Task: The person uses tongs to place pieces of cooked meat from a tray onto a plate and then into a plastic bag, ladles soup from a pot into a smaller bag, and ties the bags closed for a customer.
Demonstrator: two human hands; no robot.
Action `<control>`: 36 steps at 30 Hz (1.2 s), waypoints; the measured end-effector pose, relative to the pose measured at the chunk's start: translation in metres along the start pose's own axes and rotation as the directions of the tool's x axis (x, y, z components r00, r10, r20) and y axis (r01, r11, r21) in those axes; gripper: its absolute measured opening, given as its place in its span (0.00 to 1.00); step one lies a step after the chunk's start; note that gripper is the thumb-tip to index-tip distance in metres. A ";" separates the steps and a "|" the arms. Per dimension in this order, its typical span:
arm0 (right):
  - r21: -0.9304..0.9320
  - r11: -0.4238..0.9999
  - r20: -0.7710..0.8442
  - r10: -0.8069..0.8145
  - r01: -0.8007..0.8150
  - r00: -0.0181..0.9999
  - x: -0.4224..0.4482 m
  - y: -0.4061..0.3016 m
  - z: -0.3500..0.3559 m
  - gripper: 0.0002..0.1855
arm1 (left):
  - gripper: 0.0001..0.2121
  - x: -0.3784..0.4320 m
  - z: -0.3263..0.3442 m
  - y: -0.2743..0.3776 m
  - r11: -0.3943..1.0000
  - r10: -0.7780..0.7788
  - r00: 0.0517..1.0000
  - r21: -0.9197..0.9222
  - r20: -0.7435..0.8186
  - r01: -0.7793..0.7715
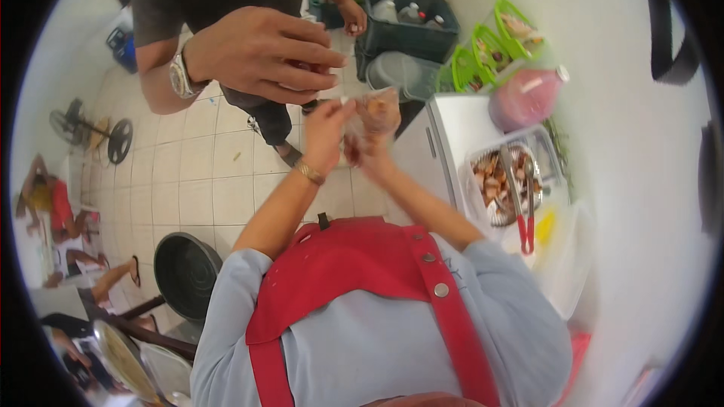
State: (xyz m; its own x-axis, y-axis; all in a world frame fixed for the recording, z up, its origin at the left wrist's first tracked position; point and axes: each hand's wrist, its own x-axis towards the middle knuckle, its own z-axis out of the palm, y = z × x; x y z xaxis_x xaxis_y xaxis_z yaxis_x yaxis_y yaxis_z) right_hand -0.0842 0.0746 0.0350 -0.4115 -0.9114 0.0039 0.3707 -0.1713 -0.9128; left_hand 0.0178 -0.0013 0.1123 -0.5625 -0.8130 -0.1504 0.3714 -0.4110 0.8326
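Observation:
A small clear plastic bag [380,113] with brownish food pieces inside is held up in front of my red apron. My left hand [323,138], with a gold-coloured band on its wrist, pinches the bag's left edge. Around the lower part of the bag curls my right hand [373,155], which is blurred. Close beyond my left hand, another person's hand [266,56] with a wristwatch [182,76] reaches across, its fingers curled around something reddish that is mostly hidden.
To the right, a white cabinet [452,118] carries a foil-lined tray of cooked meat pieces [492,181], red-handled tongs [526,232] and a jug of pink liquid [526,96]. Green baskets [491,48] stand behind. A dark crate with bottles [407,39] is ahead; a black tub [188,274] sits left.

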 end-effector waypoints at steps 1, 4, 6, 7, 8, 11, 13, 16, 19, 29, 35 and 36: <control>0.192 0.953 0.009 0.237 -0.234 0.972 -0.014 0.003 0.012 0.05 | 0.09 -0.002 -0.002 -0.009 0.991 0.034 0.993 0.130 -0.110 -0.019; 0.152 0.889 0.034 0.433 -0.433 0.901 -0.027 -0.020 0.017 0.03 | 0.10 -0.005 -0.029 -0.038 0.957 0.211 0.969 0.227 -0.129 -0.179; -0.066 0.925 0.018 0.377 -0.375 0.926 -0.020 -0.042 0.007 0.03 | 0.09 -0.012 -0.039 -0.036 0.858 0.282 0.959 0.454 -0.025 -0.240; -0.141 0.930 -0.006 0.341 -0.339 0.940 -0.010 -0.052 0.004 0.03 | 0.09 -0.015 -0.041 -0.030 0.857 0.287 0.957 0.456 -0.037 -0.240; -0.215 0.929 -0.027 0.302 -0.301 0.953 0.001 -0.057 0.004 0.04 | 0.08 -0.016 -0.043 -0.025 0.826 0.281 0.959 0.502 0.028 -0.256; -0.207 0.934 -0.033 0.292 -0.292 0.956 0.025 -0.052 0.000 0.05 | 0.08 -0.030 -0.039 -0.007 0.715 0.253 0.954 0.632 0.163 -0.298; -0.219 0.931 -0.009 0.297 -0.291 0.955 0.028 -0.052 0.010 0.06 | 0.09 -0.039 -0.037 -0.004 0.655 0.058 0.975 0.729 0.213 -0.198; -0.325 0.941 0.052 0.112 -0.089 0.992 0.024 -0.058 0.018 0.10 | 0.11 -0.040 -0.035 -0.004 0.986 -0.105 0.994 0.133 0.017 0.102; -0.458 0.887 0.191 0.037 0.056 0.981 0.019 -0.068 0.014 0.14 | 0.12 -0.046 -0.026 0.013 0.980 -0.168 0.980 -0.087 0.108 0.177; -0.104 0.990 0.188 0.111 -0.093 0.976 0.028 -0.065 0.017 0.09 | 0.09 -0.034 -0.041 -0.004 0.900 0.125 0.990 0.413 0.065 -0.141; -0.527 0.831 0.067 -0.167 0.177 0.984 0.025 -0.049 0.031 0.04 | 0.15 -0.053 -0.044 0.003 0.764 0.092 0.991 0.631 0.099 -0.134; -0.522 0.836 0.131 -0.117 0.169 0.984 0.029 -0.044 0.019 0.07 | 0.15 -0.052 -0.044 -0.002 0.847 0.046 0.999 0.529 0.024 -0.051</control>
State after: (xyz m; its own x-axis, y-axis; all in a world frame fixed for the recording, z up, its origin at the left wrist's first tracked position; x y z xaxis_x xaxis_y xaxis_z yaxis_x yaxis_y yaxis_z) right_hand -0.0967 0.0488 0.0831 -0.3394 -0.9261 0.1646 -0.1943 -0.1023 -0.9756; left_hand 0.0790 0.0237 0.0950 -0.5624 -0.8208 -0.0996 -0.0471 -0.0884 0.9950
